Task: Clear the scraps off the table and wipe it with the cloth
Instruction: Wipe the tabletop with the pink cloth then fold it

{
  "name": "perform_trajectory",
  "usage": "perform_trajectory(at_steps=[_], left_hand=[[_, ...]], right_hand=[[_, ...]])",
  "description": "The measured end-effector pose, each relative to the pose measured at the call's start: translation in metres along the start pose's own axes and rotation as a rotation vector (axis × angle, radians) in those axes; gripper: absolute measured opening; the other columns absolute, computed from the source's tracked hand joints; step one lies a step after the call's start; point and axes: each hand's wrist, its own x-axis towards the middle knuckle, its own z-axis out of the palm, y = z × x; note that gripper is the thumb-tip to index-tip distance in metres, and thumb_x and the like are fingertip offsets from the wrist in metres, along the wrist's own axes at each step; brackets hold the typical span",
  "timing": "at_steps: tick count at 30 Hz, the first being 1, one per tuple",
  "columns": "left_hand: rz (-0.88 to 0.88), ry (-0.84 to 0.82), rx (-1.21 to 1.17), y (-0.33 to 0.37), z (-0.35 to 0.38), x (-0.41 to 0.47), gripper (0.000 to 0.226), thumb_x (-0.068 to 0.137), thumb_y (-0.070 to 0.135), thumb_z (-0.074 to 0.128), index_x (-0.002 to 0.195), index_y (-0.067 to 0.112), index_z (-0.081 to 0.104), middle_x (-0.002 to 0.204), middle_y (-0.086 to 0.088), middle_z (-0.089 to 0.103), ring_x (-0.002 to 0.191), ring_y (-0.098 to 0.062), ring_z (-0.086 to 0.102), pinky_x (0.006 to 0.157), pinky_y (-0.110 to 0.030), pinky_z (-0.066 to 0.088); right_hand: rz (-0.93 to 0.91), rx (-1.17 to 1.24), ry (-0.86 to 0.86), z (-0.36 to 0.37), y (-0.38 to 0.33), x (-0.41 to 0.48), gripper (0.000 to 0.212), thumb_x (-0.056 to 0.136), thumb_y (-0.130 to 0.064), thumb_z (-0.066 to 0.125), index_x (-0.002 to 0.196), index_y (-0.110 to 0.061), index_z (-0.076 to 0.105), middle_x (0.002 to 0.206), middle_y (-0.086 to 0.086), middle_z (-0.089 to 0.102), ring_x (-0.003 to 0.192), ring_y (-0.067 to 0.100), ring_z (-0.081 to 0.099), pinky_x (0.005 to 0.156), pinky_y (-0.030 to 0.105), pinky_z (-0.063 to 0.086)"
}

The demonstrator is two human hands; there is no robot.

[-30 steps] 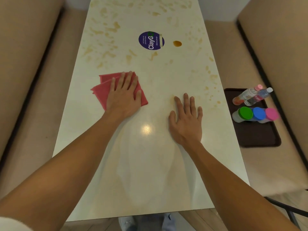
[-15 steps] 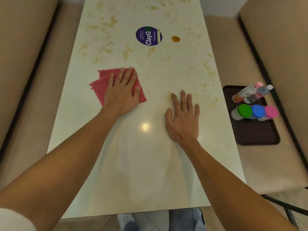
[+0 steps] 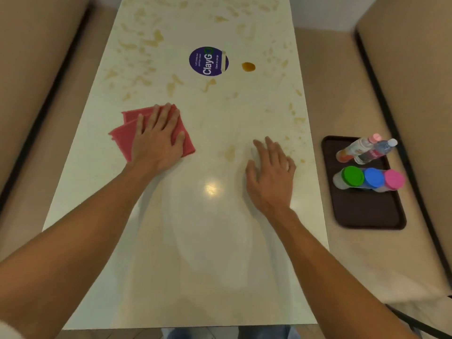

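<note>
Head view: the left hand [image 3: 156, 140] lies flat on the pink cloth [image 3: 122, 137], near the left edge of the surface [image 3: 195, 253]. Its grip is spread apart, fingers straight. The right hand [image 3: 269, 174] is near the right edge, grip loose and apart, holding nothing. Brown spots [image 3: 248, 66] dot the far end.

Left hand [image 3: 156, 143] lies flat; right hand [image 3: 269, 174] relaxed, fingers [image 3: 272, 149] slightly bent.

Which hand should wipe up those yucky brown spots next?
Probably the left hand. It already lies flat on the pink cloth, and the brown stains start just beyond it. The right hand is bare over the table and holds nothing.
</note>
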Motion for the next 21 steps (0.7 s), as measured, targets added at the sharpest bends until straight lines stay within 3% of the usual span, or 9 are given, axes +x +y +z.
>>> perform_trajectory(at_steps=[7, 14, 17, 21], left_hand=[[0.166, -0.005, 0.017, 0.009, 0.000, -0.037, 0.066, 0.106, 0.053, 0.021, 0.168, 0.030, 0.012, 0.175, 0.011, 0.007, 0.162, -0.011, 0.000, 0.131, -0.050, 0.003], [-0.027, -0.009, -0.010, 0.011, -0.003, 0.007, 0.069, 0.105, 0.055, 0.011, 0.168, 0.028, 0.011, 0.176, 0.006, 0.002, 0.162, -0.016, -0.004, 0.130, -0.053, -0.001], [0.063, -0.020, -0.001, 0.033, -0.001, 0.005, 0.067, 0.106, 0.052, 0.012, 0.168, 0.029, 0.014, 0.176, 0.007, 0.006, 0.162, -0.017, -0.002, 0.130, -0.054, 0.001], [0.207, -0.027, 0.019, 0.009, -0.001, -0.032, 0.063, 0.109, 0.054, 0.017, 0.168, 0.033, 0.010, 0.175, 0.012, 0.004, 0.161, -0.009, -0.003, 0.131, -0.049, 0.002]], right_hand=[[-0.036, -0.110, -0.125, -0.003, 0.043, 0.020, 0.058, 0.109, -0.044, 0.021, 0.165, -0.036, 0.011, 0.175, -0.008, -0.005, 0.159, 0.012, -0.014, 0.130, 0.049, -0.001], [-0.029, -0.119, -0.128, -0.003, 0.041, 0.022, 0.060, 0.108, -0.045, 0.020, 0.166, -0.037, 0.006, 0.174, -0.009, -0.010, 0.158, 0.011, -0.017, 0.130, 0.048, -0.003], [-0.026, -0.128, -0.139, -0.003, 0.042, 0.021, 0.060, 0.108, -0.046, 0.018, 0.165, -0.038, 0.004, 0.174, -0.010, -0.012, 0.158, 0.011, -0.019, 0.130, 0.048, -0.004], [-0.031, -0.124, -0.136, -0.003, 0.042, 0.022, 0.060, 0.108, -0.046, 0.018, 0.165, -0.038, 0.005, 0.174, -0.010, -0.011, 0.158, 0.010, -0.019, 0.130, 0.048, -0.004]])
